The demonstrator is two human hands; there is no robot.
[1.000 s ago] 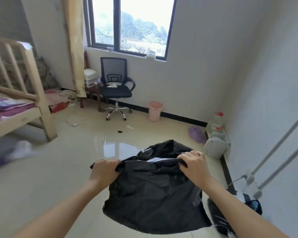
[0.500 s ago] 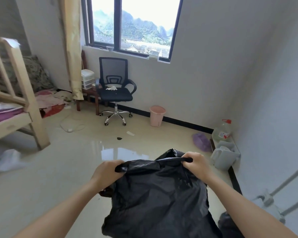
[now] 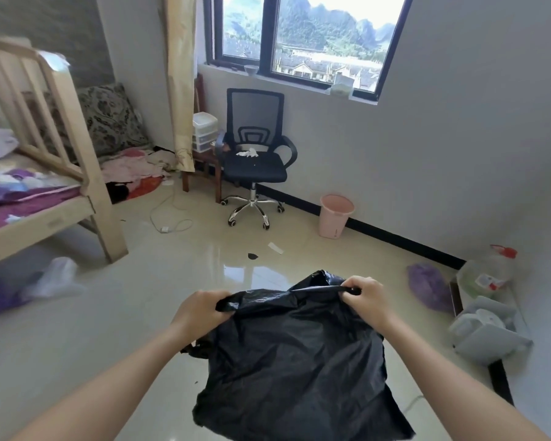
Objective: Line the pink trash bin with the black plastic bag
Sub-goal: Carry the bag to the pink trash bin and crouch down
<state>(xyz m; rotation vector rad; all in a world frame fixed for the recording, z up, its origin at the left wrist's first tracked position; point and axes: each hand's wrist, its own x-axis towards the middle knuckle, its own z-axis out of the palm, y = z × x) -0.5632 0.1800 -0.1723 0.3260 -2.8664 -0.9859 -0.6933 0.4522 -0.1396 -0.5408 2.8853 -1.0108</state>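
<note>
A black plastic bag [image 3: 296, 364] hangs in the air in front of me, crumpled, its top edge stretched between my two hands. My left hand [image 3: 199, 310] grips the bag's left top corner. My right hand [image 3: 365, 297] pinches the right top corner. The pink trash bin [image 3: 335, 216] stands upright on the floor against the far wall, under the window, well beyond the bag and a little to the right. Its inside looks bare.
A black office chair [image 3: 255, 163] stands left of the bin. A wooden bed [image 3: 54, 198] fills the left side. A white cable [image 3: 169, 218] and small scraps [image 3: 252, 256] lie on the glossy floor. A purple bag [image 3: 428, 288], jug [image 3: 487, 272] and white containers [image 3: 487, 329] line the right wall.
The view has closed in on the far wall, so the bin and chair appear larger. Both hands still hold the bag, whose top edge looks more closed than a second ago.
</note>
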